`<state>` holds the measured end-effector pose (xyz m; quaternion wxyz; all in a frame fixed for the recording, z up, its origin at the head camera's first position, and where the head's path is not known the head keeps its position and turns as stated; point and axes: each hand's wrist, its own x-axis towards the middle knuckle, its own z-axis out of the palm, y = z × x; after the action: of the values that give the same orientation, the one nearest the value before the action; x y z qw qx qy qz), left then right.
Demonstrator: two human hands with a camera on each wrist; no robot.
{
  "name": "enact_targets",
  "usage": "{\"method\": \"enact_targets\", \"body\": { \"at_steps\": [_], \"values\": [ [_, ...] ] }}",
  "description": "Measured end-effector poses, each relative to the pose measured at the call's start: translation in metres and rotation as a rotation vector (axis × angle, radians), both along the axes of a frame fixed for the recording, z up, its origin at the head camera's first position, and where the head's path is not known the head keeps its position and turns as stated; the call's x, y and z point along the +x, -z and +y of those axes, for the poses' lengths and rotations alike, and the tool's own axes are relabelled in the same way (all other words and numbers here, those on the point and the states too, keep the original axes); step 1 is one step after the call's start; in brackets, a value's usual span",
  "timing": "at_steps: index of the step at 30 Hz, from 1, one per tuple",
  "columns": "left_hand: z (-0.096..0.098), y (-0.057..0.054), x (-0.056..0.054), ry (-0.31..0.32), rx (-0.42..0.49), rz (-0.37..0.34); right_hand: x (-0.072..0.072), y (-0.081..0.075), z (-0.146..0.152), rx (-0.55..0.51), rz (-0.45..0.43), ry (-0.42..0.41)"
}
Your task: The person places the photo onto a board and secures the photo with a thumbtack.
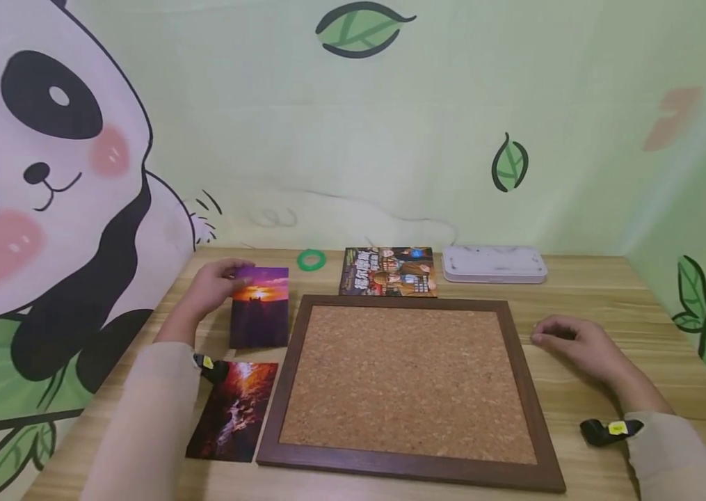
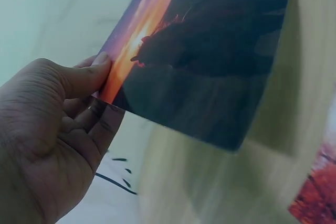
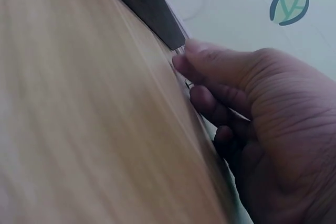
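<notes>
And here's the left hand, left of centre in the frame, thumb on the face and fingers behind, pinching a sunset photo by its edge. The print is tilted, most of it clear of the tabletop, just beside the upper left corner of the corkboard.

Over at the right of the frame, the right hand rests beside the board, fingers loosely bent; nothing shows in its grasp.

Now the handling, and this grip looks sound: a light pinch should do, since squeezing hard could crease the card. The thumb sits on the printed side, so I'd slide it nearer the border to spare the picture a smudge. The far end has no support, so a slow, level carry looks wise, and the free hand could steady that loose edge.

Watch the lower left! A second photo lies along the board's left side, with the left wrist camera overlapping its top corner in the head view; best to keep that wrist high so it doesn't nudge the print.
</notes>
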<state>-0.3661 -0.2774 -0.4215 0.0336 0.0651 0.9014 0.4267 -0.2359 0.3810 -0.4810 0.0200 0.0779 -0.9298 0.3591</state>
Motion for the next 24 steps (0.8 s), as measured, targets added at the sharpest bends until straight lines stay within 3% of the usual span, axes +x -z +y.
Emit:
{"method": "enact_targets", "body": {
  "at_steps": [8,14,19,24],
  "values": [
    [0.004,-0.028,0.007,0.015,0.01,0.099,0.0,-0.023,-0.02,-0.044,0.08,-0.049],
    [0.016,-0.043,0.016,0.019,0.017,0.069,-0.009,-0.044,-0.04,-0.033,0.139,-0.103],
    [0.026,-0.049,0.021,0.071,0.088,0.046,-0.019,-0.062,-0.062,-0.043,0.112,-0.131],
    [0.037,-0.044,0.024,0.096,0.175,0.016,-0.033,-0.078,-0.091,-0.075,0.105,-0.174]
  ]
}}
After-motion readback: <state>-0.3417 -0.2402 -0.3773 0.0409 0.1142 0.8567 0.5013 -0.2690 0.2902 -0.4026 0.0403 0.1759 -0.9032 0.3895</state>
